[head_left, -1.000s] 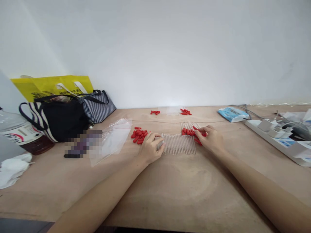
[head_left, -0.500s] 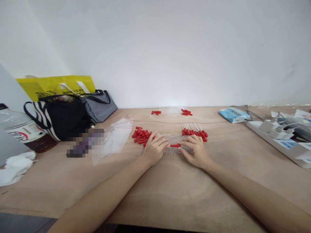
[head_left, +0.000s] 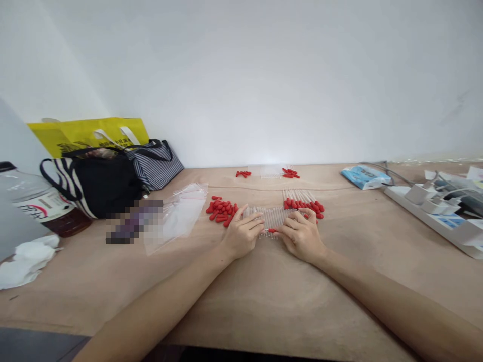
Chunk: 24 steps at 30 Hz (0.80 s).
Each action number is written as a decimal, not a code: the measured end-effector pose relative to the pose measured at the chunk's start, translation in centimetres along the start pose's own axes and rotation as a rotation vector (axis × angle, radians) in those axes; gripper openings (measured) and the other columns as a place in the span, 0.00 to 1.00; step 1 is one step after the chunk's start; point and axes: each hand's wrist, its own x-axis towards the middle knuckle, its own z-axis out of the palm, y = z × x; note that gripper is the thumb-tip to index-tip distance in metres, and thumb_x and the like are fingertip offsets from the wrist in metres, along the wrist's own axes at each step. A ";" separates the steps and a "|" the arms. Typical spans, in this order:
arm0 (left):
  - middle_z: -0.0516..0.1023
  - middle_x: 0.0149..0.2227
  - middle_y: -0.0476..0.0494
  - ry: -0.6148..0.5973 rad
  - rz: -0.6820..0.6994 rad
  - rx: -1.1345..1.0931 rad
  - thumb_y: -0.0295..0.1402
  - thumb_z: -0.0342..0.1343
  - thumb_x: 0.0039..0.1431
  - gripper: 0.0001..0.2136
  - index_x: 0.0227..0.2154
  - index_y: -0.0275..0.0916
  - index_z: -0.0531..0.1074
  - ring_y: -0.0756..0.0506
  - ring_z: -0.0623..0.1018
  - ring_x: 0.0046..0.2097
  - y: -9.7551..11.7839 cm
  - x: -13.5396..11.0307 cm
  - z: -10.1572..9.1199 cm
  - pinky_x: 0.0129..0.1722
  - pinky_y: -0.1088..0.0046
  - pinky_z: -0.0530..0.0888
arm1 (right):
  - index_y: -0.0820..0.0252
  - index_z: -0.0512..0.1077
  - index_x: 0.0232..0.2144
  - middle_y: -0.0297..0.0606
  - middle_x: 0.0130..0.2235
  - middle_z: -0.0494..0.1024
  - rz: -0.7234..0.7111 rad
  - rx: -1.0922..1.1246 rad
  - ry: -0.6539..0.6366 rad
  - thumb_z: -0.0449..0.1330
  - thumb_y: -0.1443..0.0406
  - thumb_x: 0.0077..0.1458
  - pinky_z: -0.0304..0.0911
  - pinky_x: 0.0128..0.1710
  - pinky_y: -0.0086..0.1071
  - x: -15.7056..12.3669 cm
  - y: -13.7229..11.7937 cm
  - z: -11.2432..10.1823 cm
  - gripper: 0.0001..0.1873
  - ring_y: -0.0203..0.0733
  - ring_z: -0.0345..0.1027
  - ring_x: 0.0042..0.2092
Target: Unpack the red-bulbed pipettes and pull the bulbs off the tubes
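Between my hands is a red rubber dropper bulb [head_left: 271,231] in line with a thin glass tube, most of which my fingers hide. My left hand [head_left: 242,234] is closed, its fingertips pinching the glass tube end. My right hand [head_left: 303,235] is closed too, thumb and fingers on the bulb. Beneath and behind them lies a row of clear glass tubes [head_left: 274,216] side by side. Loose red bulbs [head_left: 222,208] are heaped just left of my left hand. Beyond my right hand lie several glass droppers [head_left: 302,202] with red bulbs on their near ends.
Clear plastic bags [head_left: 181,216] lie to the left, near a black bag [head_left: 105,188], a striped bag [head_left: 156,163] and a bottle [head_left: 49,206]. More red-bulbed droppers [head_left: 290,173] are by the wall. On the right are a blue tissue pack [head_left: 364,177] and a power strip [head_left: 430,216].
The red bulb has come slightly nearer to me, and less of it shows beside my right fingers. Both hands have shifted a little; the view has moved slightly.
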 end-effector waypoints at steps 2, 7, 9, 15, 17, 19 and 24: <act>0.78 0.35 0.48 -0.004 0.006 -0.007 0.25 0.47 0.57 0.08 0.29 0.38 0.72 0.47 0.74 0.45 0.1 0.1 0.0 0.57 0.54 0.53 | 0.54 0.73 0.26 0.32 0.22 0.70 -0.006 0.015 -0.013 0.53 0.64 0.53 0.43 0.46 0.42 -0.1 0.1 -0.1 0.09 0.37 0.59 0.33; 0.78 0.37 0.46 -0.014 0.045 -0.014 0.26 0.47 0.58 0.08 0.30 0.37 0.72 0.47 0.74 0.46 0.2 0.2 0.1 0.57 0.54 0.54 | 0.53 0.73 0.26 0.31 0.22 0.70 -0.017 0.051 -0.047 0.54 0.64 0.52 0.41 0.47 0.43 -0.3 0.3 -0.3 0.08 0.39 0.60 0.35; 0.78 0.37 0.46 -0.001 0.072 -0.007 0.26 0.47 0.58 0.08 0.30 0.36 0.72 0.47 0.74 0.46 0.2 0.2 0.1 0.56 0.54 0.56 | 0.53 0.73 0.25 0.31 0.21 0.69 -0.020 0.056 -0.048 0.54 0.64 0.52 0.41 0.48 0.44 -0.4 0.4 -0.4 0.08 0.39 0.60 0.35; 0.78 0.37 0.45 0.024 0.103 0.002 0.27 0.47 0.58 0.08 0.31 0.36 0.72 0.47 0.73 0.46 0.2 0.1 0.4 0.55 0.54 0.59 | 0.55 0.72 0.25 0.30 0.22 0.70 -0.033 0.077 -0.042 0.53 0.65 0.52 0.41 0.49 0.44 -0.5 0.4 -0.8 0.08 0.38 0.62 0.36; 0.78 0.37 0.45 0.022 0.113 -0.004 0.26 0.47 0.58 0.08 0.32 0.37 0.72 0.47 0.73 0.46 0.2 0.1 0.4 0.55 0.54 0.59 | 0.54 0.72 0.25 0.30 0.22 0.70 -0.028 0.087 -0.050 0.53 0.66 0.51 0.41 0.50 0.44 -0.5 0.3 -1.0 0.08 0.37 0.62 0.36; 0.78 0.37 0.45 0.022 0.119 -0.009 0.26 0.47 0.58 0.08 0.33 0.37 0.72 0.46 0.73 0.46 0.3 0.2 0.5 0.54 0.54 0.59 | 0.54 0.72 0.25 0.30 0.23 0.71 -0.024 0.101 -0.056 0.53 0.67 0.51 0.41 0.50 0.44 -0.5 0.1 -1.1 0.09 0.37 0.63 0.36; 0.78 0.37 0.46 0.053 0.130 0.007 0.26 0.47 0.58 0.08 0.33 0.37 0.72 0.47 0.74 0.45 0.1 0.0 0.7 0.54 0.55 0.59 | 0.54 0.71 0.23 0.30 0.23 0.72 -0.027 0.135 -0.090 0.53 0.66 0.50 0.39 0.51 0.45 -0.5 0.3 -1.5 0.09 0.39 0.64 0.38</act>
